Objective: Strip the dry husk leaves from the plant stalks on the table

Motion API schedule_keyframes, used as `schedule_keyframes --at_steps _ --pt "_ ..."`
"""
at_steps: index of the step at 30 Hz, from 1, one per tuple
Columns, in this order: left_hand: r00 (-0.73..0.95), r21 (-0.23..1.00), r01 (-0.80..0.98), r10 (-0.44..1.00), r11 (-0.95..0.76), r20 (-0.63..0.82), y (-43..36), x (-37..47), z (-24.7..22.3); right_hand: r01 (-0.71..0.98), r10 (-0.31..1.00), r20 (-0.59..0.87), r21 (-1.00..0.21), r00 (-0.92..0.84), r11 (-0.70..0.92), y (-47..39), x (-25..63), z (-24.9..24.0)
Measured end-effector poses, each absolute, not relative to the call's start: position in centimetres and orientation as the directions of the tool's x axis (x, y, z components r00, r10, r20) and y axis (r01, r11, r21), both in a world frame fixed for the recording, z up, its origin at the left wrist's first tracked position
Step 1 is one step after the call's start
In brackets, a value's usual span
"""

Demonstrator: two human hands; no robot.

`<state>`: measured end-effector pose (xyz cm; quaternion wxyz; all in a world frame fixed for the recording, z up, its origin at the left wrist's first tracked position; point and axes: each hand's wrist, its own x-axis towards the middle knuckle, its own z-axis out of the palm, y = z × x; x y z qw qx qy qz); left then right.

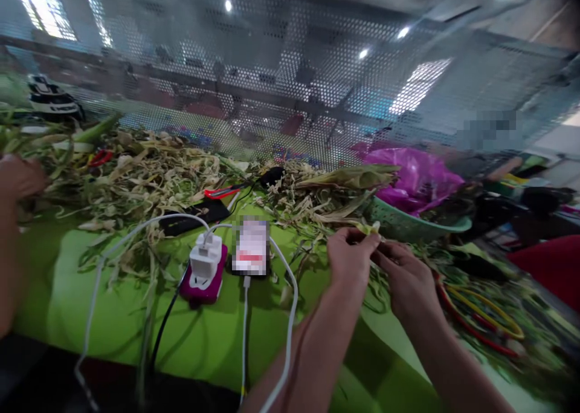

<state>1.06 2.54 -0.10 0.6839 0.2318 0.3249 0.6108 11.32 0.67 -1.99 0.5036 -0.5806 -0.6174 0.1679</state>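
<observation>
My left hand [351,259] is right of the table's middle, its fingers pinched on a small pale yellow-green piece of husk [369,228]. Close beside it, my right hand [405,274] has its fingers together at the lower side of that same piece. The fingertips of both hands nearly meet. Just behind them stands a green basket [421,225] with a pink plastic bag [412,177] in it. Dry husk strips [312,201] lie behind and to the left of my hands.
A phone [251,247] and a charger [205,259] on a magenta power block have white cables crossing the green table [181,334]. Red-handled scissors [222,192] lie behind. Yellow and red rings [484,316] are at the right. Another person's hand [20,180] is at the far left.
</observation>
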Motion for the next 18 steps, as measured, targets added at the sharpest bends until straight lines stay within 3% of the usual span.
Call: schedule_keyframes --at_steps 3,7,18 --pt "0.035 0.718 -0.681 0.985 0.146 -0.167 2.4 1.0 0.1 0.379 0.890 0.323 -0.905 0.323 0.191 0.3 10.0 -1.2" --pt "0.042 0.736 -0.660 0.986 0.147 -0.159 2.2 0.6 0.5 0.309 0.894 0.289 -0.933 0.343 0.183 0.1 9.3 -0.5" --pt "0.183 0.770 -0.615 0.981 0.167 -0.066 2.0 0.1 0.3 0.522 0.853 0.447 -0.812 0.269 0.261 -0.3 10.8 -0.5"
